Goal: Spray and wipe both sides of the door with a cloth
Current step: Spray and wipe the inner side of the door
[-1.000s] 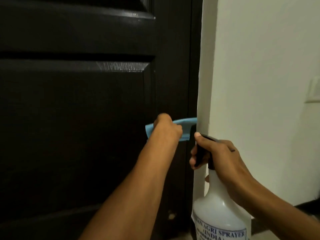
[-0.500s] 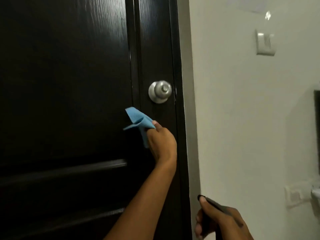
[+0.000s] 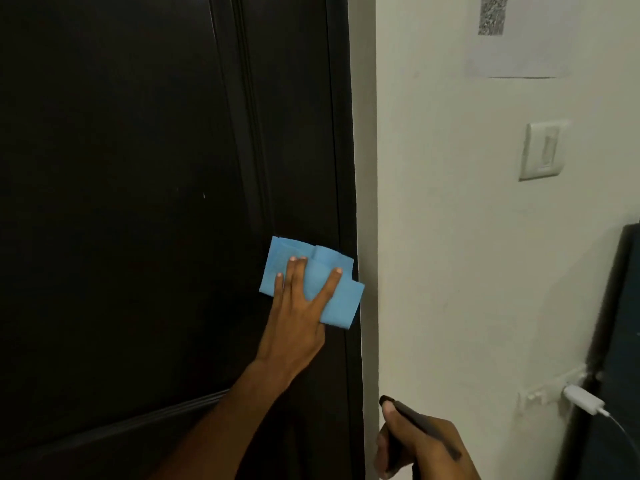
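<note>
The dark panelled door (image 3: 121,202) fills the left of the view. Against its right edge, the folded blue cloth (image 3: 346,303) lies flat on the plain strip beside the raised moulding, one corner just overhanging the edge. The left hand (image 3: 294,327) presses it there with straight, spread fingers (image 3: 292,275), pinching nothing. To wipe well, I would keep the whole palm loading the cloth, run long overlapping strokes along this strip and work a fold into the moulding groove, where residue likely gathers. Right of the door, low against the pale wall (image 3: 450,237), the right hand (image 3: 419,445) is curled round the black sprayer head (image 3: 412,415); the bottle itself is out of view.
</note>
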The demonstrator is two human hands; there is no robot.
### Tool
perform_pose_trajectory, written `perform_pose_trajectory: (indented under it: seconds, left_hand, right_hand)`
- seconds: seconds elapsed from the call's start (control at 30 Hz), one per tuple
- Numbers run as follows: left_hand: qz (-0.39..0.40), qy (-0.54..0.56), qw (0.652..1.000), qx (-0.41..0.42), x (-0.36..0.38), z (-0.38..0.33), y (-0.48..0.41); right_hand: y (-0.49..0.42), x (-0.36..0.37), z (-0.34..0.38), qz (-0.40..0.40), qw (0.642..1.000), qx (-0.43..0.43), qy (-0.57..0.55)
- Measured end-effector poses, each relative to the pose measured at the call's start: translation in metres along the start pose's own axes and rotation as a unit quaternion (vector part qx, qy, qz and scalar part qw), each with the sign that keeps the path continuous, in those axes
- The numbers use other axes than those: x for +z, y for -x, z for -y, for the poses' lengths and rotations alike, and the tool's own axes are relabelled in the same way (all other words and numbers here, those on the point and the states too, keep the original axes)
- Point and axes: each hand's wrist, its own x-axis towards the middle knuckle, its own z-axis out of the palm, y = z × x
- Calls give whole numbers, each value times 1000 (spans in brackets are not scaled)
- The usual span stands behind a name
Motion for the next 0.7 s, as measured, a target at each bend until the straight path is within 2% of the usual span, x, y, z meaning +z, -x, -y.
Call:
perform_pose_trajectory:
  seconds: [0.1,0.2,0.33,0.43,0.6,0.7]
  left_hand:
    - [53,-42,997,30,-15,-1,-5]
    - [106,-91,984,114,-34,11,-14]
    - [167,-148,943,247,-69,34,-32]
    - [239,-131,905,327,-77,50,-51]
    - [341,-90,862,363,-79,47,-84]
    - [307,-33,886,346,-65,36,-93]
  right_hand:
    - [2,7,34,-9,999,18,37]
    - [4,14,61,-7,998,40,52]
    - [8,18,91,2,997,53,48]
    - [6,22,107,-3,997,48,64]
    - [-3,25,122,-8,996,52,73]
    - [-8,23,129,-11,996,53,63]
